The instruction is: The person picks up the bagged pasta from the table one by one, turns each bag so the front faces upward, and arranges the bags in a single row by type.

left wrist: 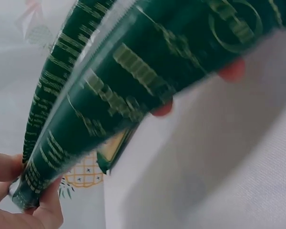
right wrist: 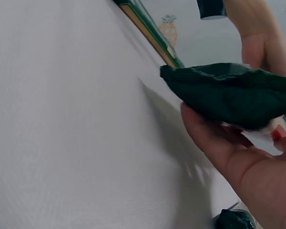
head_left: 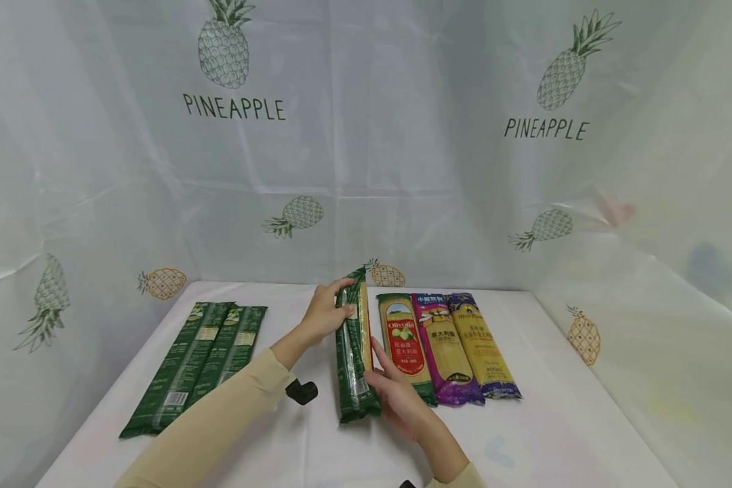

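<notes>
Both hands hold a green spaghetti pack [head_left: 349,352], tilted over the table between the two groups of packs. My left hand [head_left: 326,313] grips its far end, thumb across the face. Nearer me, my right hand [head_left: 402,400] holds the lower end at its right edge. In the left wrist view the pack [left wrist: 128,76] shows its dark green printed side, with fingertips peeking out along its lower edge. From the right wrist, the sealed end of the pack [right wrist: 229,95] faces the camera, resting over the fingers.
Two green packs [head_left: 186,359] lie side by side, printed backs up, at left. On the right lie a red-labelled Olivoila pack [head_left: 405,346], a purple pack [head_left: 448,346] and a yellow pack [head_left: 484,346]. A pineapple-print curtain [head_left: 372,149] hangs behind the white table [head_left: 524,440].
</notes>
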A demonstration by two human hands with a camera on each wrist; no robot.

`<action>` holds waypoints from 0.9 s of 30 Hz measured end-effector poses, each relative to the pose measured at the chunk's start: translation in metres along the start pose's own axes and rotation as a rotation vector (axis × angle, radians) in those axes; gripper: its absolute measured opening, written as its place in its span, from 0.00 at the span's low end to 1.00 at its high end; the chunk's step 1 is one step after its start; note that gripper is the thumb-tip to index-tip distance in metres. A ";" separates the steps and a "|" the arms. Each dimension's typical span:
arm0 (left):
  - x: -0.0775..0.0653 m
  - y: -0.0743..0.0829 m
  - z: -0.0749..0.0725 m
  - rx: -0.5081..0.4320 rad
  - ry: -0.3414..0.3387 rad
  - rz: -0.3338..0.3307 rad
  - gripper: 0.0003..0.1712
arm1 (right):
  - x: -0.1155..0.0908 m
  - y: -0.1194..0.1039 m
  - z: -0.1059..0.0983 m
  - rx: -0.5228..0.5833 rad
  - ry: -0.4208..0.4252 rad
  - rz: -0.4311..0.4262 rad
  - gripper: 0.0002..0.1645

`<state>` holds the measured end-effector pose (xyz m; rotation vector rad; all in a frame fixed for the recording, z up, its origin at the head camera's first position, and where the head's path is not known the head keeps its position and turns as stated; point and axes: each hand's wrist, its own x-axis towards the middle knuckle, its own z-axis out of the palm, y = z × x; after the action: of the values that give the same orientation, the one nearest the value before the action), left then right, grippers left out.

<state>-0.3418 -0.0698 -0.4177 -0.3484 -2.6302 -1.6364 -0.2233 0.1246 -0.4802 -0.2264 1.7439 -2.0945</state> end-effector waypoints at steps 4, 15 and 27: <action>-0.001 -0.001 0.000 -0.012 -0.017 -0.007 0.35 | 0.001 0.001 0.000 -0.066 0.027 -0.046 0.48; -0.003 0.001 -0.002 0.035 -0.056 0.014 0.36 | 0.002 0.005 0.009 -0.236 0.171 -0.128 0.49; -0.005 -0.001 0.004 0.311 -0.042 0.124 0.41 | 0.002 0.008 0.011 -0.256 0.213 -0.160 0.48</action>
<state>-0.3373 -0.0675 -0.4210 -0.5229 -2.7697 -1.1736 -0.2191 0.1123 -0.4863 -0.2290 2.1895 -2.0626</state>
